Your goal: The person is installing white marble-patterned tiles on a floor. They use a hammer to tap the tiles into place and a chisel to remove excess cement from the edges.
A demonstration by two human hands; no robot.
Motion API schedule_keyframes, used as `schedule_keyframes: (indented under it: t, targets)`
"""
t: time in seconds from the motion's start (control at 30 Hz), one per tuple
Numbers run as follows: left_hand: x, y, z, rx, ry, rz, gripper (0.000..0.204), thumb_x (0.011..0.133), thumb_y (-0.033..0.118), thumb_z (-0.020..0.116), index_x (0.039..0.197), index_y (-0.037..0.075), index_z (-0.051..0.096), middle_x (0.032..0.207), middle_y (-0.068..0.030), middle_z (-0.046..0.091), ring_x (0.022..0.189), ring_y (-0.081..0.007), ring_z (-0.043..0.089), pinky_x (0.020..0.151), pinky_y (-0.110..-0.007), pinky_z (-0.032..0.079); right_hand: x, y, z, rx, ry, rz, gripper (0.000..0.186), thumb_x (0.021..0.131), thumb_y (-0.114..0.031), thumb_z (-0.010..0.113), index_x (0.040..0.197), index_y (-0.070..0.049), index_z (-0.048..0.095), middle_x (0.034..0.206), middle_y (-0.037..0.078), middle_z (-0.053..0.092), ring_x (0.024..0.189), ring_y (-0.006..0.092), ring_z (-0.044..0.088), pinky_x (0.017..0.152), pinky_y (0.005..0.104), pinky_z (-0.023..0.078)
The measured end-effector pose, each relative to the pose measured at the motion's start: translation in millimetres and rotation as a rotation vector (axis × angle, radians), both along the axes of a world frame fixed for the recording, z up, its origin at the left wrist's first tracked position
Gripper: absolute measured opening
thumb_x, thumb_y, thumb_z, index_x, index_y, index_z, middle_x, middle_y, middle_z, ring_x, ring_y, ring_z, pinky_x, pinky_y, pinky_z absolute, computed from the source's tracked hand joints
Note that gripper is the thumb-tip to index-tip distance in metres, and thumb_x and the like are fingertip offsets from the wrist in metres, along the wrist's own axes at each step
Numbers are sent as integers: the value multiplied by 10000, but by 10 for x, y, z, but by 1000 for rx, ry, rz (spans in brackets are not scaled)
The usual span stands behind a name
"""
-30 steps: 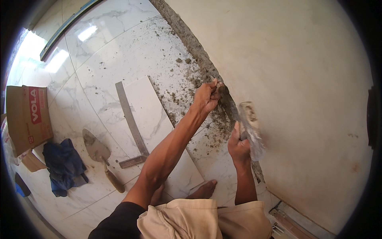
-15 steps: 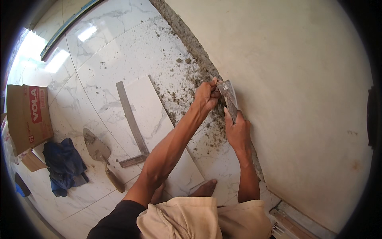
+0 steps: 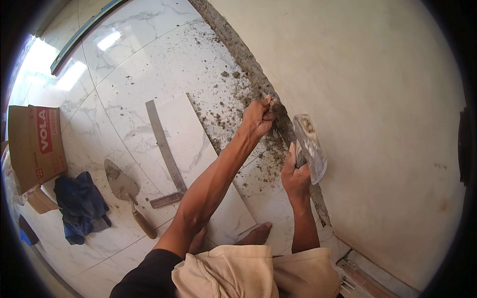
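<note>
My left hand (image 3: 257, 119) is closed at the rough strip along the foot of the wall. What its fingers grip, if anything, is mostly hidden. My right hand (image 3: 296, 180) is wrapped around the short handle of a hatchet (image 3: 309, 144). Its pale, worn metal head flares toward one end and stands apart from my left hand, close to the wall. Below my hands, crumbs of grey mortar (image 3: 271, 169) litter the white marbled floor tiles. A loose tile (image 3: 186, 131) lies left of my left forearm, with a metal try square (image 3: 164, 139) partly over its edge.
Left of the square lie a pointed trowel (image 3: 121, 184) and a dark blue cloth (image 3: 82, 206). A cardboard box (image 3: 35, 144) stands at the far left. One long straightedge (image 3: 82, 35) rests at the upper left. The plain wall (image 3: 377, 124) rises along my right.
The hatchet head has swung away from my left hand, toward the right and nearer to me. My left hand stays in nearly the same place.
</note>
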State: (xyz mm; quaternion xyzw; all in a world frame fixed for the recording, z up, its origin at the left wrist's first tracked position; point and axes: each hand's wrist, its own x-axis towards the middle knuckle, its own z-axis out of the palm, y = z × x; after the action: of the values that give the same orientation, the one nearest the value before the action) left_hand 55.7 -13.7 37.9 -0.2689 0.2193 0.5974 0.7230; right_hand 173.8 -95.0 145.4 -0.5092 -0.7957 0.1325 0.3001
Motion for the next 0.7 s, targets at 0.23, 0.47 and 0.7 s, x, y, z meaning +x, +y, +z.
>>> schedule_keyframes:
  t: [0.23,0.47,0.7]
  targets:
    - [-116,-52,-198,62,148,-108,117,992,123,504,958,19,547,818,-63,599,523,-79,478,373,-206,247,151,89,17,-498,-277,-109,421,962,-326,574,964,92,618,726,303,631,728,465,657,613,475,516]
    - [-471,-163,-316,254,258,-315,176,978,140,546,1034,-23,580,852,-84,609,685,-84,553,416,-178,332,373,-297,1,-579,-94,-167,367,961,-295,594,932,68,635,660,203,616,606,259,630,561,393,477]
    - [-907,58,-115,7,801,22,138,944,87,565,990,-32,617,849,-65,606,675,-106,527,507,-229,368,510,-344,2,-680,-126,-190,349,969,-293,590,954,52,639,626,155,611,538,225,592,563,373,473]
